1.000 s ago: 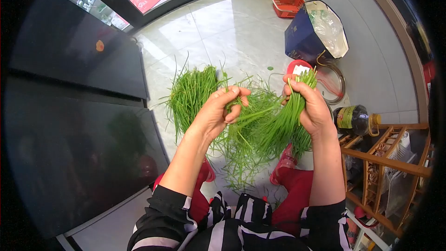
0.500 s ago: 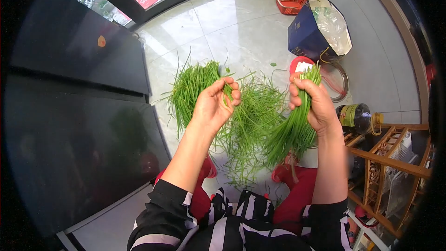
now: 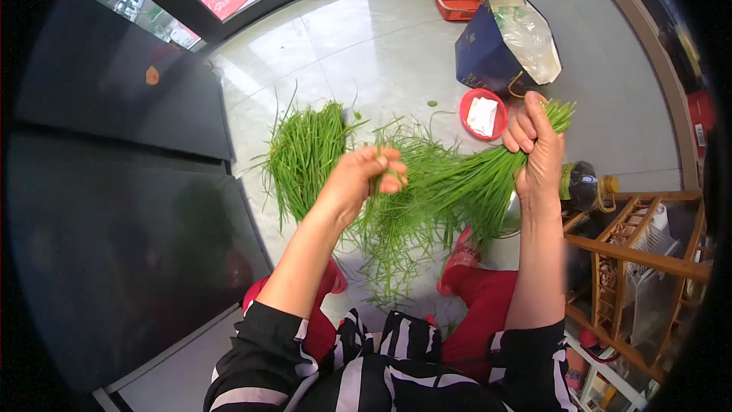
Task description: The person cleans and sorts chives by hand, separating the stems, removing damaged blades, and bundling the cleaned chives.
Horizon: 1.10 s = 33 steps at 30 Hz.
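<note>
right hand [image 3: 538, 142]: gripping 1 green bunch [image 3: 488, 181] | left hand [image 3: 357, 178]: fingers curled, hold unclear | loose strands [image 3: 393, 244] apparently separated; green bunch seemingly unfinished

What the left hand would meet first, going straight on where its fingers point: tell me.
Probably the trailing ends of the green bunch in the right hand, though depth is unclear here.

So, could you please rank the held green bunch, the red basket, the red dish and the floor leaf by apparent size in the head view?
1. Held green bunch
2. Red basket and red dish: too alike to rank
3. Floor leaf
</note>
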{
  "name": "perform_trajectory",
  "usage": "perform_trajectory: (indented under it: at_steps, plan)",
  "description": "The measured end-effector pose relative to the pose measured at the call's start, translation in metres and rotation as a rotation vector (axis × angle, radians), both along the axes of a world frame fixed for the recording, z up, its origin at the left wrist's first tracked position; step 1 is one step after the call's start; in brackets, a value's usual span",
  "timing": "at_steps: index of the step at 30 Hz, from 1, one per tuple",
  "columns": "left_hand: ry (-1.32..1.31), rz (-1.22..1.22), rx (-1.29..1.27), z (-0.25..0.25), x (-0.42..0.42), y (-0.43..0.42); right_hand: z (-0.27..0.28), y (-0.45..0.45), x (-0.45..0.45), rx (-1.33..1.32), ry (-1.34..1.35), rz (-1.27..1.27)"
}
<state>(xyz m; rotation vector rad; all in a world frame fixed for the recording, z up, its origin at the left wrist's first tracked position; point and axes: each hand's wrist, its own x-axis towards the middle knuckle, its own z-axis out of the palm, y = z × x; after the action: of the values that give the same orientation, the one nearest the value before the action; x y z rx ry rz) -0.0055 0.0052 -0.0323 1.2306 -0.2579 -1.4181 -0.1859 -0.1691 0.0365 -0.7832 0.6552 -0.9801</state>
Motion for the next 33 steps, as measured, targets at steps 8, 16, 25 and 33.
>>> perform_trajectory:
  at_steps: [8, 16, 25, 33]
  plan:
    - [-1.107, -0.873, 0.032, -0.028, -0.041, 0.017, 0.0, -0.019, -0.031, 0.025, -0.448, 0.07]
    - [-1.309, -0.229, 0.366, 0.006, 0.002, 0.025, 0.007, -0.009, -0.052, 0.043, -0.701, 0.33]
    - [-0.804, 0.283, -0.198, 0.098, -0.037, 0.076, 0.04, 0.056, -0.044, 0.098, -0.664, 0.501]
    - [-0.269, -0.158, -0.477, 0.138, -0.126, 0.081, 0.095, 0.16, -0.034, -0.207, 0.139, 0.392]
